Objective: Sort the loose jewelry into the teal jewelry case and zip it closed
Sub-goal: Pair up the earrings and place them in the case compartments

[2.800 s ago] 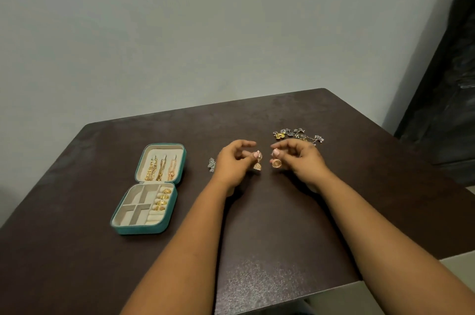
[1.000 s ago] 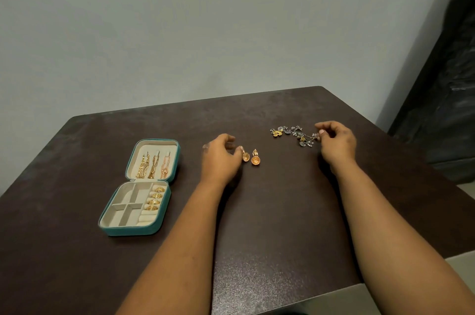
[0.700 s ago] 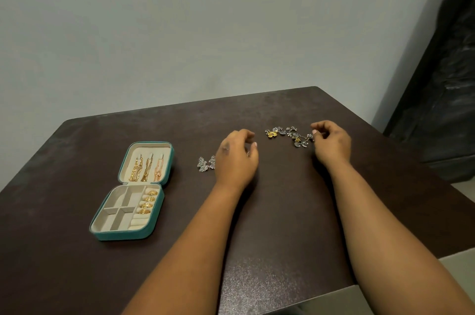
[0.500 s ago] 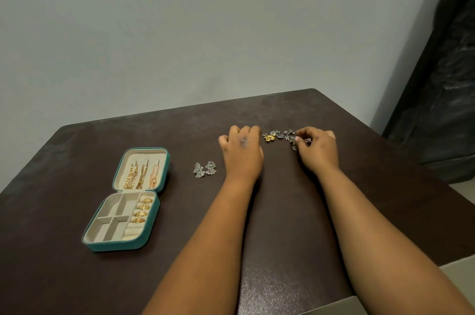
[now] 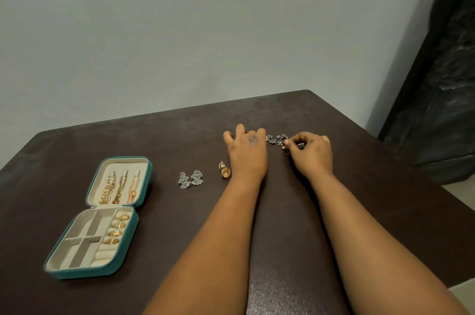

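Note:
The teal jewelry case (image 5: 133,231) lies open at the left, with gold chains in its lid and several gold rings in its roll slots. A pair of silver earrings (image 5: 190,179) and a pair of gold earrings (image 5: 224,170) lie loose on the table. My left hand (image 5: 246,154) rests flat with straight fingers at the left end of a heap of small silver jewelry (image 5: 277,139). My right hand (image 5: 312,152) has its fingers curled at the heap's right end and pinches a small dark silver piece (image 5: 301,145).
The dark brown table (image 5: 334,212) ends close at the right and front edges. A grey wall stands behind it, and a black covered object (image 5: 442,109) is at the far right.
The gold earrings went from my fingers to the table. My left hand moved up to the silver heap. My right hand shifted left along the heap and closed on a piece.

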